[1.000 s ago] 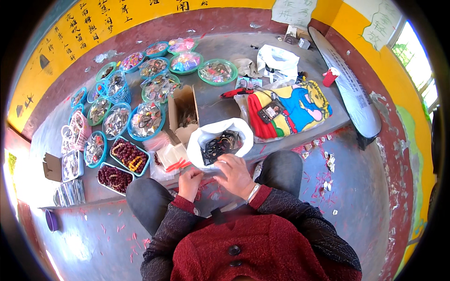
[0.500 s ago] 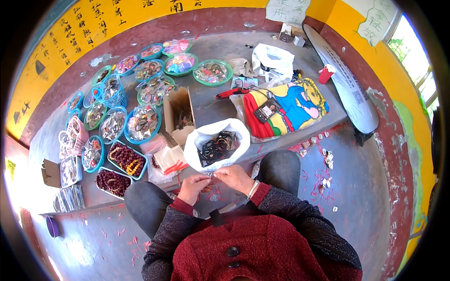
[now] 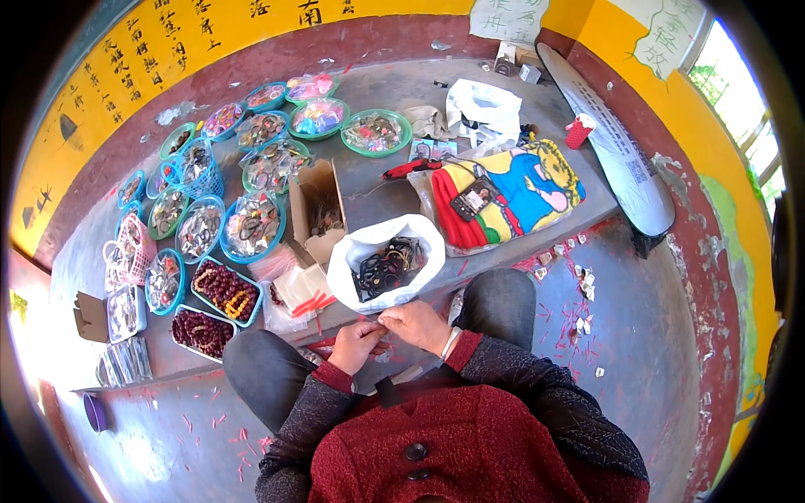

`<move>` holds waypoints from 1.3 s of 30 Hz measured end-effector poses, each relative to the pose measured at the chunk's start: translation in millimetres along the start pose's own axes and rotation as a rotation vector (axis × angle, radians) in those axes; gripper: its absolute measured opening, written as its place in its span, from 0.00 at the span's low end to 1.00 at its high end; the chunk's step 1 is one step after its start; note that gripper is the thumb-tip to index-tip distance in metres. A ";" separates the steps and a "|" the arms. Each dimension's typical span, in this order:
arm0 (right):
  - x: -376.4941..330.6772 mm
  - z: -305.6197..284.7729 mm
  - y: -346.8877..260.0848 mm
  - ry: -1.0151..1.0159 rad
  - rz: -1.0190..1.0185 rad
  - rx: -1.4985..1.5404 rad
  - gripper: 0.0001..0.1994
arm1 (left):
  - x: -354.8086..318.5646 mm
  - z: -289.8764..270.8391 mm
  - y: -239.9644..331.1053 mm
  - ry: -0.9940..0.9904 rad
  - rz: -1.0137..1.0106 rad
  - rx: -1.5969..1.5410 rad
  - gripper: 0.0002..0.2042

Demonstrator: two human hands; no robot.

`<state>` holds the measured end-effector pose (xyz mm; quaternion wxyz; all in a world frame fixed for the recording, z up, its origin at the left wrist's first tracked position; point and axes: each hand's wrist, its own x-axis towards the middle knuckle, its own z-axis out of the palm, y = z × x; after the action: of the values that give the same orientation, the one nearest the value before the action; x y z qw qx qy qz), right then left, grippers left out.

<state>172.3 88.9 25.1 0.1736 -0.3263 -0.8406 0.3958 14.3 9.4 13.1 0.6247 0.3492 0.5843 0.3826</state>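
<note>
Just in front of the white plastic bag [image 3: 340, 277], my two hands meet over my lap. My left hand [image 3: 358, 345] has its fingers pinched together. My right hand [image 3: 416, 325] is closed too, its fingertips touching or nearly touching the left ones. Whatever they hold between them is too small or hidden to make out. Inside the open bag lies a tangle of dark cords [image 3: 388, 268]. Left of it are some orange-red strips [image 3: 315, 302] on clear plastic packets, and an open cardboard box [image 3: 315, 201] with small items inside.
Round baskets of small packaged goods, such as a green one [image 3: 376, 134], crowd the left and back. Trays of dark red beads [image 3: 225, 289] sit nearer. A colourful folded blanket [image 3: 511, 193] carries a badge-like card [image 3: 475, 198]. Beyond stands a red cup [image 3: 579, 132].
Both hands have dropped slightly toward my lap, and the left has shifted a little right. The fingers remain pinched close together.
</note>
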 end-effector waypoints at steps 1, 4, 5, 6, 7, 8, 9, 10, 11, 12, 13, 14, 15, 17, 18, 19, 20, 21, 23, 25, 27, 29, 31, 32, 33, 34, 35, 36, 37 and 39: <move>-0.2 -0.8 -1.8 -0.008 0.008 -0.003 0.12 | -0.5 0.6 -0.3 -0.003 0.007 -0.016 0.09; 0.8 -1.3 -3.5 0.019 0.001 0.011 0.11 | 0.5 -1.2 -0.7 0.003 0.024 -0.019 0.10; 0.4 1.8 -0.2 0.060 -0.018 0.031 0.11 | -0.4 -1.0 2.9 0.008 0.031 0.007 0.10; 0.1 4.1 2.7 0.103 -0.038 0.051 0.11 | -3.3 -0.7 8.9 0.012 0.038 0.033 0.10; 0.1 5.1 4.6 0.087 -0.037 0.044 0.11 | -4.2 -0.5 12.4 0.016 0.045 0.060 0.10; 0.5 6.1 5.5 0.068 -0.039 0.037 0.11 | -2.8 -1.4 8.5 0.026 0.079 0.091 0.10; 0.7 6.6 5.9 0.049 -0.040 0.030 0.11 | 0.3 -3.0 -0.5 0.035 0.112 0.123 0.10; 0.5 6.8 5.9 0.044 -0.038 0.047 0.11 | 3.1 -4.7 -8.4 0.044 0.146 0.156 0.10; 0.8 6.3 6.1 0.042 -0.035 0.063 0.11 | 6.4 -6.2 -13.0 0.043 0.175 0.184 0.10; 1.4 5.5 6.0 0.040 -0.032 0.079 0.12 | 9.4 -7.7 -16.7 0.043 0.205 0.213 0.10; 1.8 3.9 4.0 0.028 -0.028 0.096 0.12 | 11.4 -9.3 -19.6 0.042 0.234 0.242 0.09; 1.8 1.3 0.7 0.019 -0.023 0.112 0.11 | 11.5 -9.9 -18.3 0.047 0.243 0.297 0.09; 2.2 -0.6 -0.9 0.009 -0.018 0.129 0.11 | 11.0 -10.3 -16.1 0.052 0.252 0.353 0.09; 2.2 0.7 -1.2 0.012 -0.041 0.108 0.11 | 11.4 -10.0 -18.4 0.050 0.284 0.426 0.09; 1.9 1.8 -1.5 0.012 -0.053 0.098 0.11 | 12.4 -9.9 -24.6 0.043 0.306 0.443 0.09; 2.1 2.4 -0.9 0.008 -0.060 0.084 0.11 | 13.2 -10.0 -27.6 0.037 0.328 0.461 0.09; 1.8 3.1 1.1 0.005 -0.064 0.069 0.11 | 12.7 -8.5 -25.6 0.029 0.308 0.407 0.09; 1.4 4.0 3.2 0.001 -0.068 0.054 0.11 | 10.9 -6.3 -22.1 0.021 0.288 0.353 0.10; 1.2 7.2 7.1 0.059 -0.097 0.032 0.10 | 8.3 -4.5 -16.8 0.013 0.254 0.293 0.10; 1.1 9.0 10.3 0.074 -0.104 0.023 0.09 | 7.8 -3.9 -13.5 0.010 0.226 0.281 0.10; 1.4 10.2 11.4 0.044 -0.092 0.031 0.09 | 9.7 -4.9 -20.1 0.031 0.252 0.339 0.10; 2.0 8.5 7.7 0.016 -0.070 0.050 0.09 | 10.8 -6.1 -21.7 0.047 0.285 0.426 0.10; 2.4 6.3 5.4 0.021 -0.067 0.048 0.09 | 10.9 -7.4 -20.1 0.060 0.325 0.540 0.10; 2.4 4.6 5.5 0.043 -0.074 0.036 0.09 | 9.3 -8.2 -15.3 0.078 0.394 0.604 0.09; 2.4 2.5 5.7 0.064 -0.081 0.024 0.09 | 6.0 -9.9 -8.7 0.096 0.462 0.668 0.09; 4.0 -2.4 6.3 0.085 -0.103 0.024 0.09 | 3.2 -11.6 -1.9 0.114 0.532 0.731 0.09; 7.1 -10.2 6.6 0.104 -0.127 0.025 0.09 | -0.3 -14.0 3.7 0.125 0.484 0.738 0.09; 10.6 -18.8 7.9 0.124 -0.148 0.028 0.09 | -2.5 -16.8 8.7 0.132 0.436 0.745 0.09; 13.5 -28.3 10.1 0.101 -0.139 0.012 0.09 | -2.5 -19.3 11.2 0.139 0.388 0.752 0.09; 22.4 -51.0 14.6 0.052 -0.125 -0.020 0.10 | 0.1 -23.6 8.9 0.171 0.389 0.689 0.09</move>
<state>190.1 139.3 46.4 0.2163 -0.2850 -0.8585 0.3674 -9.9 13.4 19.2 0.3362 0.6091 0.6513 0.3030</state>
